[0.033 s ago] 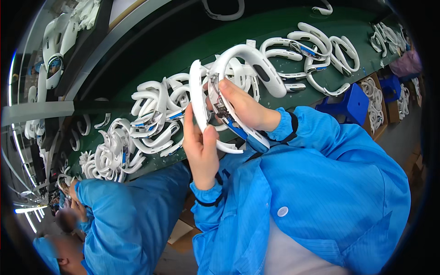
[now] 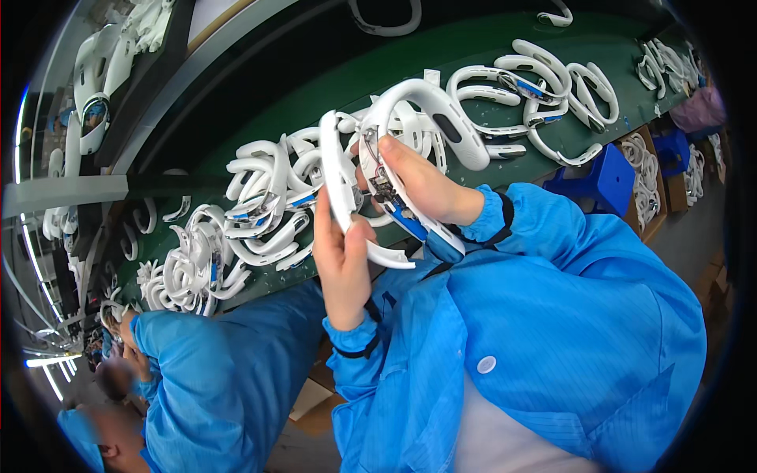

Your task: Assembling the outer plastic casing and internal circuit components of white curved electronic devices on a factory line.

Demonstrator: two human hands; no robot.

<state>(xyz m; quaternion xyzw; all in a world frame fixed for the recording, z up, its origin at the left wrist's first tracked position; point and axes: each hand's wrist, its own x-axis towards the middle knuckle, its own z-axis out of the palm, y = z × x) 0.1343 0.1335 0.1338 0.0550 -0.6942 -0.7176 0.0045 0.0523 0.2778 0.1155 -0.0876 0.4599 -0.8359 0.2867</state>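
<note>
My right hand (image 2: 426, 188) grips a white U-shaped neck fan (image 2: 426, 92), its thumb on the inner edge of the opened arm. Inside that arm show a small circuit board (image 2: 385, 191), thin wires and a blue block (image 2: 408, 223). A long curved white cover strip (image 2: 334, 175) is held between the thumb and fingers of my left hand (image 2: 345, 272). The strip stands beside the opened arm with a gap between them at mid-length. Whether their upper ends touch, I cannot tell. Some fingertips of my right hand are hidden behind the fan.
White neck fan parts (image 2: 260, 185) lie heaped on the green bench (image 2: 505, 175); more fans (image 2: 544, 79) rest at the right. Blue stools (image 2: 603, 183) and a carton of white parts (image 2: 645, 177) stand beyond. A co-worker's blue sleeve (image 2: 197, 355) is close on my left.
My left hand has shifted slightly left and down with the cover strip, widening the gap to the opened arm. The right hand and the fan have barely moved.
</note>
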